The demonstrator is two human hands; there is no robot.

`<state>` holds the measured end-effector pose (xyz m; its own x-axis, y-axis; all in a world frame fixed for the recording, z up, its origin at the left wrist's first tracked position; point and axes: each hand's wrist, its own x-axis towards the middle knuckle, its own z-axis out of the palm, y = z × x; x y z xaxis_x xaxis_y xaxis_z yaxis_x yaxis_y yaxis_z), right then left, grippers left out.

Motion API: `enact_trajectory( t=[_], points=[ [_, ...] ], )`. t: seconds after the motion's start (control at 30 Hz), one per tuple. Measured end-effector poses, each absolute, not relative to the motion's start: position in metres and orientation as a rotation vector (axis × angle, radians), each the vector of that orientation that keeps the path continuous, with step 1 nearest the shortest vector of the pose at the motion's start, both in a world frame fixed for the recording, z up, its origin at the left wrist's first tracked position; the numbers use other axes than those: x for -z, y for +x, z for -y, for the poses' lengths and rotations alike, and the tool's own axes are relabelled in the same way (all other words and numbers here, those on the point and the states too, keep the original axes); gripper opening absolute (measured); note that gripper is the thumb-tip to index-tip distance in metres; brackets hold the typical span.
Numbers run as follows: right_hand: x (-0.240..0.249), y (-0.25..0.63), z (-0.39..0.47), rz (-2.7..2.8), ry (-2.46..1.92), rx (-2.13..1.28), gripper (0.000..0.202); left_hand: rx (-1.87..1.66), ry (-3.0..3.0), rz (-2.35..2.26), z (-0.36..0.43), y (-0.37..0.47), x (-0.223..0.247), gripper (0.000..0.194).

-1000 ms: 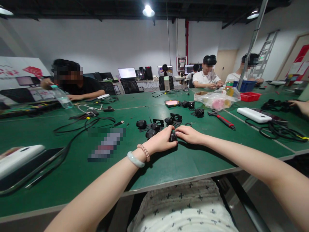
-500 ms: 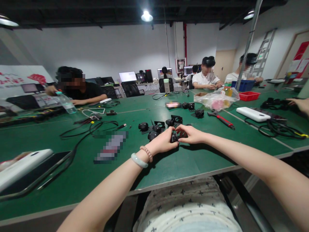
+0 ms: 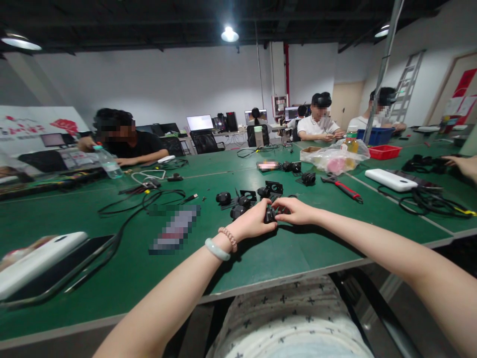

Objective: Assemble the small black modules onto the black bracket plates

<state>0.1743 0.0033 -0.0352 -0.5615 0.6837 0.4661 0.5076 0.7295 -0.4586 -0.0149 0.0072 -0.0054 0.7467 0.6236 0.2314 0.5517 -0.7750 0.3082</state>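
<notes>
Near the front of the green table (image 3: 313, 251), my left hand (image 3: 255, 221) is closed around a small black part (image 3: 270, 215), its fingers over the top and thumb low on the near side. From the right, my right hand (image 3: 296, 211) has its fingertips curled against the same part, which the fingers half cover. Just beyond my left hand lie several similar black rounded parts, one a black knob-like piece (image 3: 223, 198). A black plate with a round hole (image 3: 275, 187) stands tilted among them.
Farther off are more black parts (image 3: 307, 178), red-handled pliers (image 3: 346, 190), a plastic bag (image 3: 337, 158) and a red tray (image 3: 385, 151). White power banks (image 3: 391, 179) and black cables (image 3: 149, 199) lie at both sides. Co-workers sit across the table; another person's hand (image 3: 464, 164) shows at right.
The view has tipped slightly upward and left, so everything sits a little lower and farther right. Both hands stay on the black part, with only slight finger movement.
</notes>
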Motion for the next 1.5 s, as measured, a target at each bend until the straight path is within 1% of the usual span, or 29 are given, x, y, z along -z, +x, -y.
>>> enact_trajectory(
  t=[0.17, 0.43, 0.93, 1.07, 1.17, 1.37, 1.5],
  points=[
    [0.038, 0.173, -0.007, 2.328, -0.934, -0.302, 0.022, -0.479, 2.715, -0.957, -0.008, -0.014, 0.007, 0.05],
    [0.04, 0.171, -0.01, 2.329, -0.956, -0.301, 0.024, -0.479, 2.715, -0.955, -0.008, -0.015, 0.007, 0.053],
    [0.04, 0.171, -0.01, 2.301, -0.98, -0.371, 0.025, -0.464, 2.696, -0.976, -0.006, -0.013, 0.005, 0.05],
    [0.039, 0.172, -0.006, 2.224, -0.973, -0.47, 0.03, -0.467, 2.706, -0.962, -0.005, -0.013, 0.003, 0.049],
    [0.037, 0.174, -0.003, 2.208, -0.95, -0.519, 0.028, -0.463, 2.716, -0.953, -0.006, -0.014, 0.003, 0.047],
    [0.034, 0.173, 0.001, 2.235, -0.835, -0.546, 0.042, -0.479, 2.723, -0.898, -0.009, -0.015, 0.006, 0.045],
    [0.033, 0.171, 0.002, 2.244, -0.848, -0.51, 0.042, -0.46, 2.713, -0.91, -0.009, -0.016, 0.006, 0.044]
  ],
)
